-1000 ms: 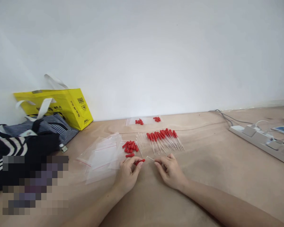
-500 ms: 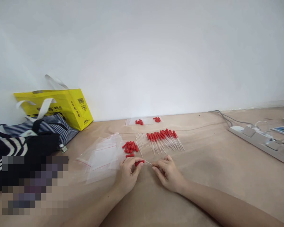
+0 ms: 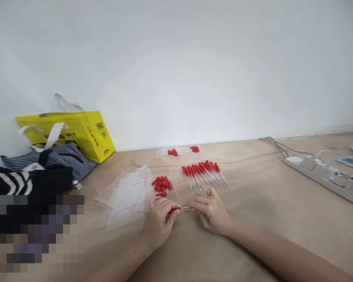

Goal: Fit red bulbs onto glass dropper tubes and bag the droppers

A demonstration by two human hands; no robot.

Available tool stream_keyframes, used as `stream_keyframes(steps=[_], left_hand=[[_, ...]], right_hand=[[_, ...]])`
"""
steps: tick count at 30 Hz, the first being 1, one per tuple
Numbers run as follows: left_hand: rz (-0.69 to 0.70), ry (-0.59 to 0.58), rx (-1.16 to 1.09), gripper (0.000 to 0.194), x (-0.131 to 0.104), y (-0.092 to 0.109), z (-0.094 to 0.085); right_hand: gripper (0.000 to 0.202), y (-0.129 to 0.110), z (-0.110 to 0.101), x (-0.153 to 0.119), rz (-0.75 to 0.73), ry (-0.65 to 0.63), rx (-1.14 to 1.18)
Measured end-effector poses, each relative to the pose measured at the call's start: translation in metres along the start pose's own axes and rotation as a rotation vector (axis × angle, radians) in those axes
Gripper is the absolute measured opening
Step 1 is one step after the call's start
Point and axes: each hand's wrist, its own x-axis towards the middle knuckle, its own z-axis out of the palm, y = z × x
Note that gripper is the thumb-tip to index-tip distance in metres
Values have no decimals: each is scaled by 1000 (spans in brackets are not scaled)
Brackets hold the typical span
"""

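My left hand [image 3: 161, 216] pinches a red rubber dropper bulb [image 3: 174, 210] between thumb and fingers. A thin clear dropper tube [image 3: 185, 208] runs from the bulb's mouth to my right hand [image 3: 212, 213], whose fingers are closed on its other end. How deep the tube sits in the bulb I cannot tell. Just beyond my left hand lies a small heap of loose red bulbs [image 3: 162, 183]. Bare tubes [image 3: 174, 177] lie side by side to its right. Past my right hand, several droppers with red bulbs fitted [image 3: 202, 168] form a row, tips toward me.
Clear zip bags [image 3: 125, 199] overlap left of the bulbs. Against the wall lies another clear bag with red bulbs [image 3: 173, 152]. A yellow bag [image 3: 97, 137], a striped bag [image 3: 61, 160] and a black bag [image 3: 29, 184] fill the left. A white power strip [image 3: 320, 178] with cables stands right.
Both hands have come slightly nearer me with the bulb and tube. The tube has gone from slanting to nearly level, and my right fingers are bunched more around its end.
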Motion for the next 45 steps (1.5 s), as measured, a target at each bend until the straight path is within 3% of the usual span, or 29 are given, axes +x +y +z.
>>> stream_keyframes(steps=[8, 22, 28, 32, 36, 40, 45], left_hand=[[40, 3, 42, 18, -2, 4, -1], [7, 14, 26, 18, -1, 1, 1], [-16, 33, 71, 15, 4, -10, -2], [-129, 137, 133, 37, 6, -20, -3], [-200, 121, 149, 34, 8, -23, -3], [-184, 89, 166, 32, 8, -20, -3], [-221, 45, 165, 28, 9, -20, -3]], right_hand=[[21, -7, 5, 3, 23, 28, 57], [23, -7, 10, 10, 68, -71, 154], [14, 0, 2, 14, 46, -133, 22], [17, 24, 5, 19, 302, -67, 28], [15, 58, 9, 32, 704, 81, -62], [12, 71, 14, 45, 824, 86, -166], [16, 64, 14, 54, 838, -6, -242]])
